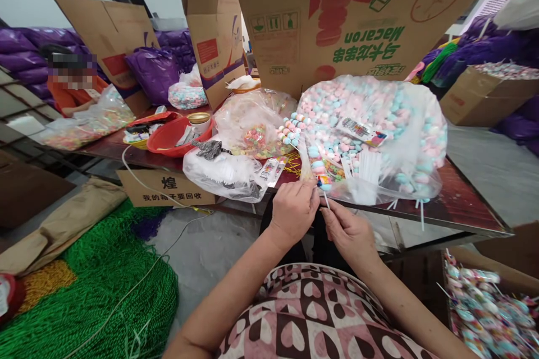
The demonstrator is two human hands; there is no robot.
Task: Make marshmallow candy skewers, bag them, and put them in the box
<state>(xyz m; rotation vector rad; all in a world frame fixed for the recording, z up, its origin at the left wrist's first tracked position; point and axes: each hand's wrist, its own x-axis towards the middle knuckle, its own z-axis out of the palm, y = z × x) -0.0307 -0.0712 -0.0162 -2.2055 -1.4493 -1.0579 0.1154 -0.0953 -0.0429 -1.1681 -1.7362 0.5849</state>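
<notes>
Close to the table's front edge, my left hand (295,207) is closed, pinching the lower end of a clear bag (304,160). Beside it, a marshmallow skewer (319,170) in pink, orange and blue stands roughly upright, apparently inside clear wrapping. Its white stick (327,200) points down between my hands. The fingers of my right hand (351,230) are closed at the stick's lower end; their exact grip is partly hidden. Just behind lies a large clear bag of pastel marshmallows (374,104), with white sticks (367,176) and a printed label card (362,130) on it.
A red basin (168,136), a bag of gummy candies (256,134) and a white plastic bag (223,174) occupy the table's left. Tall cardboard boxes (290,28) stand behind. Finished skewers (484,303) fill a box at lower right. A co-worker (78,87) sits far left.
</notes>
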